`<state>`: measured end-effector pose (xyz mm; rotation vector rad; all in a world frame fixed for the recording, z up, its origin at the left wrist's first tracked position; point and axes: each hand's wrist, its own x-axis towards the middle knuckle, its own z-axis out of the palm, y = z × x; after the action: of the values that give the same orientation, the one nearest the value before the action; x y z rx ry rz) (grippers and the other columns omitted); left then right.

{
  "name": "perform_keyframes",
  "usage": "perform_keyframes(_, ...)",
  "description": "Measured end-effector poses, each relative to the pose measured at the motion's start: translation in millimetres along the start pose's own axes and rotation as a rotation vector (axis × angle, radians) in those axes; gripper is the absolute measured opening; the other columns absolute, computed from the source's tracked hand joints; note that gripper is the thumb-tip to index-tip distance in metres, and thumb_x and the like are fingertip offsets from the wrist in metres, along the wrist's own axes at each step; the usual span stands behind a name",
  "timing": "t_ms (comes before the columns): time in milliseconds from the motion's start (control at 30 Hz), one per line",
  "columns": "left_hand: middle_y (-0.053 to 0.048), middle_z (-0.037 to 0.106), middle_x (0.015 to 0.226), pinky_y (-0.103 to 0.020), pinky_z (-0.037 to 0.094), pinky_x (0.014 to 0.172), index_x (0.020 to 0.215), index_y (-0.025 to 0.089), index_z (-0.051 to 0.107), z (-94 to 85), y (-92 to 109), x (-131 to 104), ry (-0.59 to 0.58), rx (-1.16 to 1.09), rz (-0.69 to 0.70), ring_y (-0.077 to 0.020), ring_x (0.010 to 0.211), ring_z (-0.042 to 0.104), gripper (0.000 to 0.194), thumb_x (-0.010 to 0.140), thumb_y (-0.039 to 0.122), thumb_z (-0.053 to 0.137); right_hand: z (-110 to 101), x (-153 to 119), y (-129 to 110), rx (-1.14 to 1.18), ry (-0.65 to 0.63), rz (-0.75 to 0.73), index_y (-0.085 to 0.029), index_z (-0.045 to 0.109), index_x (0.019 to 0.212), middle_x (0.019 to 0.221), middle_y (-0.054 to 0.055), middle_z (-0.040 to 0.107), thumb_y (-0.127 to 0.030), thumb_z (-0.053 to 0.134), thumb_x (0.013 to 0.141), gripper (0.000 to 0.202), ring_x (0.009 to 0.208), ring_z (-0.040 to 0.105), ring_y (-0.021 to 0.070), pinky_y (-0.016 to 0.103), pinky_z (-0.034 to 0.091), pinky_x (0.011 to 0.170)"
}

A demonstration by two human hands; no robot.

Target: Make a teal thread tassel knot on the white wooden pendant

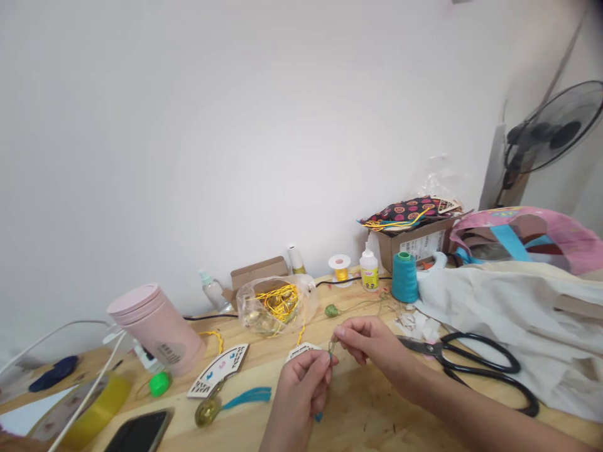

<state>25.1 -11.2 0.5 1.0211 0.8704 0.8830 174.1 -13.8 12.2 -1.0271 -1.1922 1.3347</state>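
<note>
My left hand is closed in a pinch, thumb against the forefinger, on a thin green cord. A bit of teal tassel shows below that hand, mostly hidden. My right hand pinches the upper end of the same cord between thumb and fingertips. Behind the left hand, a white fan-shaped piece is partly covered. Just beyond the hands lies a small green ball of thread, its strand trailing right. Another fan-shaped ornament lies to the left, with a gold bell and blue tassel.
Black-handled scissors lie to the right beside white cloth. Behind stand a teal thread cone, a glue bottle and a yellow cord spool. Left are a pink tumbler, yellow tape and a phone.
</note>
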Motion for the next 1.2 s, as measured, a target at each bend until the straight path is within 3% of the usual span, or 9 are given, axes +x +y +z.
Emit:
perform_keyframes(167,0.008,0.035,0.046,-0.017,0.008,0.035,0.06,0.011,0.059,0.9,2,-1,-0.008,-0.002,0.002,0.0001,0.036,0.016,0.028,0.064,0.037,0.065,0,-1,-2,-0.016,0.015,0.033,-0.016,0.047,0.051,0.04,-0.008,0.035,-0.043,0.056,0.066,0.032,0.04,0.027,0.0057,0.021,0.021,0.042)
perform_keyframes(300,0.008,0.033,0.045,-0.017,0.007,0.035,0.061,0.011,0.058,-0.3,2,-1,0.004,-0.031,0.011,-0.0002,0.037,0.015,0.024,0.067,0.034,0.064,1,0,1,-0.155,0.037,0.036,-0.016,0.05,0.052,0.04,-0.007,0.035,-0.037,0.053,0.066,0.025,0.04,0.027,0.0063,0.021,0.02,0.042)
perform_keyframes(400,0.008,0.034,0.045,-0.018,0.007,0.036,0.062,0.012,0.058,-1.6,2,0,0.02,-0.025,0.03,-0.0005,0.037,0.017,0.023,0.068,0.034,0.063,1,1,3,-0.233,0.05,0.007,-0.016,0.049,0.047,0.041,-0.006,0.035,-0.032,0.055,0.063,0.024,0.043,0.028,0.0067,0.021,0.019,0.042)
perform_keyframes(500,0.008,0.035,0.045,-0.018,0.007,0.036,0.061,0.012,0.057,-2.1,2,0,0.02,0.004,0.03,-0.0005,0.037,0.017,0.026,0.067,0.037,0.064,1,0,-1,-0.281,0.143,-0.096,-0.017,0.044,0.045,0.043,-0.006,0.033,-0.035,0.052,0.067,0.03,0.044,0.029,0.0073,0.021,0.022,0.043)
perform_keyframes(600,0.007,0.037,0.046,-0.018,0.008,0.035,0.062,0.012,0.057,-2.1,2,1,0.014,0.041,0.039,-0.0002,0.036,0.017,0.03,0.064,0.04,0.065,-1,-4,-7,-0.347,0.205,-0.247,-0.016,0.054,0.059,0.055,-0.003,0.047,-0.033,0.051,0.071,0.021,0.053,0.043,0.0109,0.022,0.033,0.05)
perform_keyframes(700,0.007,0.036,0.046,-0.019,0.009,0.036,0.063,0.012,0.058,-2.9,0,1,0.014,0.089,0.055,-0.0008,0.037,0.02,0.031,0.065,0.043,0.064,0,-8,-8,-0.37,0.094,-0.295,-0.016,0.061,0.088,0.082,0.003,0.061,-0.029,0.052,0.074,0.022,0.079,0.053,0.0164,0.026,0.04,0.071)
perform_keyframes(767,0.008,0.034,0.045,-0.018,0.01,0.037,0.065,0.012,0.058,-3.8,-2,1,0.014,0.117,0.065,-0.0015,0.038,0.022,0.031,0.066,0.043,0.063,1,-8,-4,-0.355,-0.028,-0.255,-0.017,0.062,0.095,0.09,0.005,0.063,-0.03,0.051,0.076,0.026,0.082,0.054,0.017,0.027,0.041,0.072)
perform_keyframes(900,0.008,0.034,0.045,-0.019,0.01,0.038,0.066,0.013,0.058,-5.0,-4,2,0.024,0.17,0.073,-0.0019,0.038,0.022,0.032,0.065,0.044,0.062,2,-4,6,-0.344,-0.14,-0.247,-0.016,0.066,0.087,0.079,0.004,0.062,-0.032,0.053,0.076,0.024,0.067,0.053,0.0142,0.024,0.04,0.058)
perform_keyframes(1200,0.008,0.033,0.042,-0.02,0.009,0.037,0.058,0.014,0.053,-4.4,-2,2,0.01,0.25,0.065,-0.0023,0.036,0.021,0.037,0.063,0.049,0.061,-1,-1,5,-0.34,-0.035,-0.208,-0.014,0.069,0.069,0.062,0.001,0.055,-0.025,0.06,0.068,0.014,0.056,0.045,0.0109,0.021,0.033,0.05)
